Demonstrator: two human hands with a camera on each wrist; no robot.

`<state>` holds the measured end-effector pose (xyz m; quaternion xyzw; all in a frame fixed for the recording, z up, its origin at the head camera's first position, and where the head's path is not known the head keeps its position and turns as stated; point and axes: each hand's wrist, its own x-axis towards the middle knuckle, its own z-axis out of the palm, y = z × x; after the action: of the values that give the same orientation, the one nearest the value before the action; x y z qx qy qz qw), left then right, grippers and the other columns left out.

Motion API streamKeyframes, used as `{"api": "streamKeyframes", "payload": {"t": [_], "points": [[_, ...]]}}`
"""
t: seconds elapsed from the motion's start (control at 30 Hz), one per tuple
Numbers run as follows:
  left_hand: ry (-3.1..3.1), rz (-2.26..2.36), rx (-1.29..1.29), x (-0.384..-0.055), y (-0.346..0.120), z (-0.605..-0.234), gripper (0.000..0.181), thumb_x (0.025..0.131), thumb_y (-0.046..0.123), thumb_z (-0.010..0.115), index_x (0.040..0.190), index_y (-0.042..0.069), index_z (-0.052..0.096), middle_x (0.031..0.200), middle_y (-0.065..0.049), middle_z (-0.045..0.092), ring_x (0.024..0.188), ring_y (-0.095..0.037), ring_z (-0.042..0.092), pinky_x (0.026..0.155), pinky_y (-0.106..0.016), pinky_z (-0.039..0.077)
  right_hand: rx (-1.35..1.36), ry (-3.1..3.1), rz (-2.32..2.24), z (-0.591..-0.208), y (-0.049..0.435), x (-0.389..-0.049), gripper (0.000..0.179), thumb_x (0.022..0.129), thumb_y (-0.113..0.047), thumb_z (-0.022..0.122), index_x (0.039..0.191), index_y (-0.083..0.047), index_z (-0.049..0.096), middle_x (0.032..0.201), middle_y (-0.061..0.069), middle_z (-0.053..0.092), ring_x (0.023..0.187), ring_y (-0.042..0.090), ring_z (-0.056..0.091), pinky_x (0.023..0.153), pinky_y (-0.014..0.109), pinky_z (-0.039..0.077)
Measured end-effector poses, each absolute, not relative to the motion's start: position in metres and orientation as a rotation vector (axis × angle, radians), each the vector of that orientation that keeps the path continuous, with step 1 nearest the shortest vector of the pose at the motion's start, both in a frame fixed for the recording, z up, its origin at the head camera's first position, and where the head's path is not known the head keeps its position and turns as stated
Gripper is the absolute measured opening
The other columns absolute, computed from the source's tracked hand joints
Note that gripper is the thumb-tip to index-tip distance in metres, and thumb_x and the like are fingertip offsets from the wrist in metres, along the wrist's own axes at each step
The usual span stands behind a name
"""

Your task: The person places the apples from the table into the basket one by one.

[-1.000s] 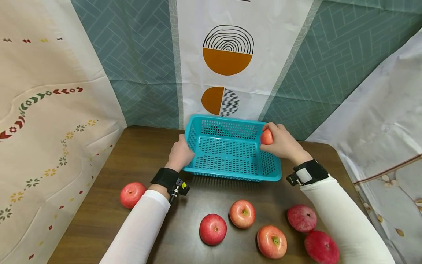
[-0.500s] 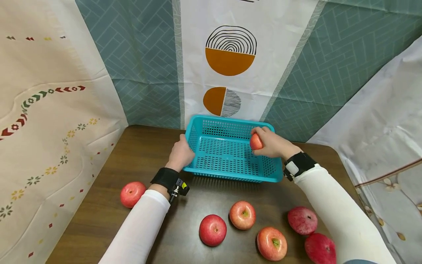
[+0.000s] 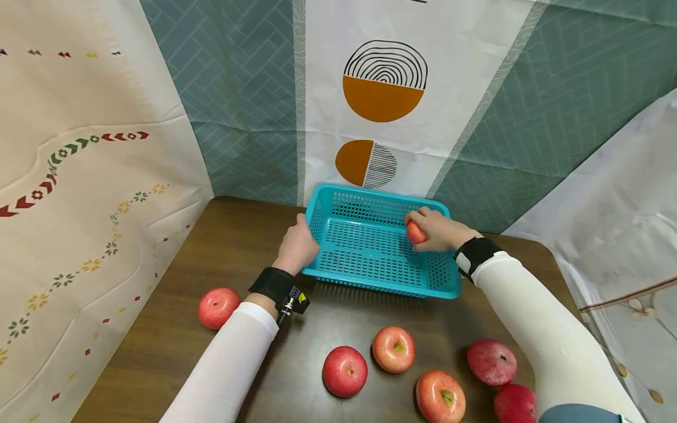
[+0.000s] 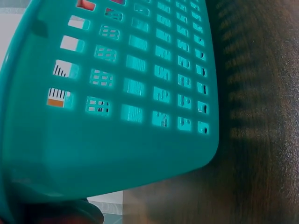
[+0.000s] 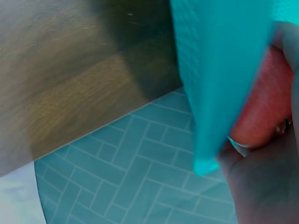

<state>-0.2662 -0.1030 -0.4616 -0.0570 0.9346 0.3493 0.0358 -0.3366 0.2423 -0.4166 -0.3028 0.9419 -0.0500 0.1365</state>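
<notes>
A turquoise plastic basket (image 3: 365, 241) with a slotted floor and sides stands at the back of the wooden table. My left hand (image 3: 297, 247) grips its left rim; the basket's outer wall (image 4: 117, 149) fills much of the left wrist view. My right hand (image 3: 436, 230) reaches over the right end of the basket and holds a red apple (image 3: 416, 234) low inside it. Fingers and thumb curl round this apple, and in the right wrist view the basket wall partly hides the apple (image 5: 268, 105). No other fruit shows in the basket.
One red apple (image 3: 218, 307) lies beside my left forearm. Nearer the front are red apples (image 3: 345, 371) and lighter ones (image 3: 394, 349). Two darker red fruits (image 3: 492, 362) lie by my right sleeve. A patterned cloth (image 3: 248, 117) hangs right behind the basket.
My right hand has moved left from the basket's right rim and down inside it, carrying the apple. The left hand keeps its grip on the rim. The head view has shifted slightly.
</notes>
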Motion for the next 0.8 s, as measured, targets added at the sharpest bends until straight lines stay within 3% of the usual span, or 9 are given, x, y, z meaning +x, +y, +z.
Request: {"api": "streamKeyframes", "payload": {"t": [0.37,0.8], "points": [[2.876,1.056,-0.183,-0.264,-0.102,-0.459,0.068,0.090,0.011,0.062,0.144,0.000,0.023,0.112,-0.023,0.060,0.084,-0.031,0.061,0.068,-0.047,0.054,-0.981,2.752,-0.129,-0.441,0.247,-0.343,0.067,0.079,-0.026,0.083,0.137,-0.016,0.050,0.133,0.018,0.044,0.114,0.036,0.044,0.085,0.053,0.051],[2.882,1.058,-0.182,-0.265,-0.102,-0.459,0.067,0.089,0.011,0.063,0.142,0.000,0.024,0.108,-0.021,0.060,0.080,-0.029,0.061,0.065,-0.046,0.054,-1.071,2.834,-0.071,-0.454,0.248,-0.343,0.067,0.079,-0.026,0.084,0.137,-0.017,0.052,0.133,0.019,0.044,0.114,0.036,0.045,0.084,0.050,0.053]]}}
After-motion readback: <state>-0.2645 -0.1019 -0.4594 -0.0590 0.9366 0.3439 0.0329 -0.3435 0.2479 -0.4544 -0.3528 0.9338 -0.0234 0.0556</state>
